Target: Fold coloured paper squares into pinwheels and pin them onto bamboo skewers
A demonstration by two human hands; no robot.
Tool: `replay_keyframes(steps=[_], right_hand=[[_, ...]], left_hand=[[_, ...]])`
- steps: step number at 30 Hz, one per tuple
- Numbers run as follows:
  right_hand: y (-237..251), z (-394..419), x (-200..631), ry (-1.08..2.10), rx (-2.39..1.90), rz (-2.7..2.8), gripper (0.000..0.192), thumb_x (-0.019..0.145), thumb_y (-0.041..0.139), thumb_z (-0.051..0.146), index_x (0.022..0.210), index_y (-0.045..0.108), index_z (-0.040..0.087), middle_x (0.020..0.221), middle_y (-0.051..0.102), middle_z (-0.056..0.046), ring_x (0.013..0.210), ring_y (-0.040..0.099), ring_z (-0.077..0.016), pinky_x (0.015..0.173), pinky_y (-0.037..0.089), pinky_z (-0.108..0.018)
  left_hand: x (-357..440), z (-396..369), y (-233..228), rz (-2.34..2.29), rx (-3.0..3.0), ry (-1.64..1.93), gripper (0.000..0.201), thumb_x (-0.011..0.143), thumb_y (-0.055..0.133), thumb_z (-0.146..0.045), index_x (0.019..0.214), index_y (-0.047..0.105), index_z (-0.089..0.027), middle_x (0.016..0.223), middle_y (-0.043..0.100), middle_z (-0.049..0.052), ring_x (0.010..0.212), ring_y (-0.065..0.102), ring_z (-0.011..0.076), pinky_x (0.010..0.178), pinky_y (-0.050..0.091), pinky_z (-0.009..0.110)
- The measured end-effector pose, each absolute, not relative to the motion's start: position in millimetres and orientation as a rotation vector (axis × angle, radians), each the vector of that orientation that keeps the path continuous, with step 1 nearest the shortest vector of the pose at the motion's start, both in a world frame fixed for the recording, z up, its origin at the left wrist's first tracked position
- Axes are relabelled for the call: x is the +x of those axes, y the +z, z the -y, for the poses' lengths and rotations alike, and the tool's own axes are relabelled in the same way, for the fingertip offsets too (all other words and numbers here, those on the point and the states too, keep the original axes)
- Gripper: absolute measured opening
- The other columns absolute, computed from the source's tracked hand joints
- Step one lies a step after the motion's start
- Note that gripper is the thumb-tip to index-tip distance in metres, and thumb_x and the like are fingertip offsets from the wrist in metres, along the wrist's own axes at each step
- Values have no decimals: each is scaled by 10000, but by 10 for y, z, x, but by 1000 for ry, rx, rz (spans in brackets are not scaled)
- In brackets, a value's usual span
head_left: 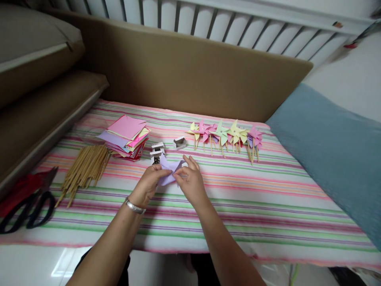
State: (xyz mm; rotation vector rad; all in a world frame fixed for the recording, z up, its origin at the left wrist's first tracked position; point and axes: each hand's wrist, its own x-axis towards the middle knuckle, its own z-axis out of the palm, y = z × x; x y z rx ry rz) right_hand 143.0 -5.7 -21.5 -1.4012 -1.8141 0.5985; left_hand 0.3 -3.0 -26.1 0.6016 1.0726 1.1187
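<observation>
Together, our left hand (149,180) and right hand (190,178) pinch one folded purple paper piece (167,181) between them, thumbs close together near its middle; the hold is narrow, with our remaining right fingers raised. Just beyond the grip sit three small boxes (157,147). Left of it we count one paper stack (127,129), one pile of sticks (86,167), too many to number, and, farthest out, one pair of scissors (38,193). Beyond and rightward lie pinwheels (220,133), at least five, overlapping too much for exact counting.
</observation>
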Motion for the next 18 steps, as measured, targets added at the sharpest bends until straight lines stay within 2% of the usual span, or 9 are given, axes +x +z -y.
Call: replay_keyframes(steps=[8, 14, 18], right_hand=[[-220, 21, 1418, 694, -1453, 1737, 56, 653, 658, 179, 614, 651, 219, 1285, 534, -63, 1292, 328, -287, 1046, 240, -497], [-227, 7, 1414, 756, -1496, 1685, 76, 622, 667, 158, 590, 655, 225, 1249, 562, -46, 1280, 347, -282, 1051, 234, -495], [-233, 12, 1411, 771, -1485, 1683, 59, 640, 670, 175, 613, 661, 226, 1254, 556, -57, 1270, 362, -279, 1037, 257, -495]], left_hand=[[-13, 48, -188, -974, 617, 1048, 184, 507, 795, -201, 649, 717, -116, 618, 692, 45, 540, 581, 118, 554, 431, 217], [-20, 49, -178, -1005, 635, 1046, 227, 461, 816, -201, 655, 721, -132, 634, 702, 44, 549, 584, 133, 560, 432, 238], [-51, 26, -225, -986, 621, 1023, 191, 490, 803, -216, 631, 712, -126, 592, 685, 40, 518, 571, 124, 533, 424, 226]])
